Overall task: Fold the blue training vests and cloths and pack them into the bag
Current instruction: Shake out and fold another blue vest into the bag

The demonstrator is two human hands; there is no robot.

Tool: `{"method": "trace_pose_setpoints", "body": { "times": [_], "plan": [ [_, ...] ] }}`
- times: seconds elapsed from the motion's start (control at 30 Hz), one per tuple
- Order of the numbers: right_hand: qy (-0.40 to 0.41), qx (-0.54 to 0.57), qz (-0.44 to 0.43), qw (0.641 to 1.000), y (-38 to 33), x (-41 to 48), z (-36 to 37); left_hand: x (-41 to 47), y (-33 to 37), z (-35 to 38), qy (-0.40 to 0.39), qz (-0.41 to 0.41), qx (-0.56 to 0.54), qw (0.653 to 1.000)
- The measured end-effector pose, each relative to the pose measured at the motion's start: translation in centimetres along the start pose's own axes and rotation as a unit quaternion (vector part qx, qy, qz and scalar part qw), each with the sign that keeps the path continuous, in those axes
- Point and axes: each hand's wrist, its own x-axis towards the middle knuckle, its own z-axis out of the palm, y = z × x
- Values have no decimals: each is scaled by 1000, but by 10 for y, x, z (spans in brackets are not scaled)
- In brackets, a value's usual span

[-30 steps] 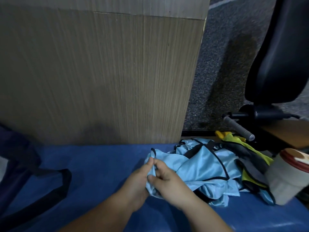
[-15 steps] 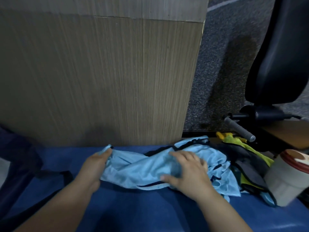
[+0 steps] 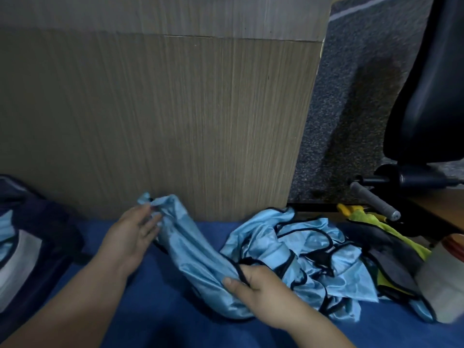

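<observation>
Left hand [image 3: 133,237]: reaches forward, left of centre, back of hand towards the camera, fingers bent onto the bunched upper end of a blue vest [image 3: 190,244]. Holds that end raised just in front of the wooden panel [image 3: 163,121]; thumb hidden behind the cloth. Right hand [image 3: 258,287]: sits nearer and further right, thumb on top, fingers curled round the vest's lower end and its black trim, clamped on it. Hands well apart; vest drawn out between them as a twisted band, slanting from far left to near right over the blue cover [image 3: 150,310]. Pile of blue vests [image 3: 313,249]: lies crumpled on the cover just right of the right hand, touching the held vest; number of pieces not countable. Bag [image 3: 37,222]: dark, at the left edge, cut off by the frame; shows pale blue and white patches, contents unclear. Yellow-green cloth [image 3: 364,219] and grey cloth [image 3: 391,249]: lie beyond the pile, partly overlapped by it. White container [image 3: 442,280]: stands at the right edge, cut off, blurred. Chair [image 3: 426,84]: fills the upper right, only partly in frame. Grey-handled bar [image 3: 371,202]: juts out below it. Both forearms cut off at the bottom edge. Light dim throughout, fine detail of folds hard to read.
</observation>
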Motion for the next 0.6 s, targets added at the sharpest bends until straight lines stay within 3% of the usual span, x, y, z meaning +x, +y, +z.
{"method": "trace_pose_setpoints", "body": {
  "times": [0.13,0.27,0.37,0.47,0.53,0.6],
  "plan": [
    [92,165,40,981,-5,2,-10,-19,-19,3,-88,-75,206,972],
    [214,322,112,915,1,7,-28,-33,-34,7,-114,-74,369,919],
    [246,413,142,865,2,8,-38,-41,-38,18,-88,0,415,905],
    [248,456,139,844,8,9,-42,-49,-45,25,-42,79,450,888],
    [244,466,121,842,14,11,-42,-55,-54,27,-74,107,454,882],
    [225,480,98,842,14,12,-41,-64,-69,28,-161,79,449,875]
  ]
}}
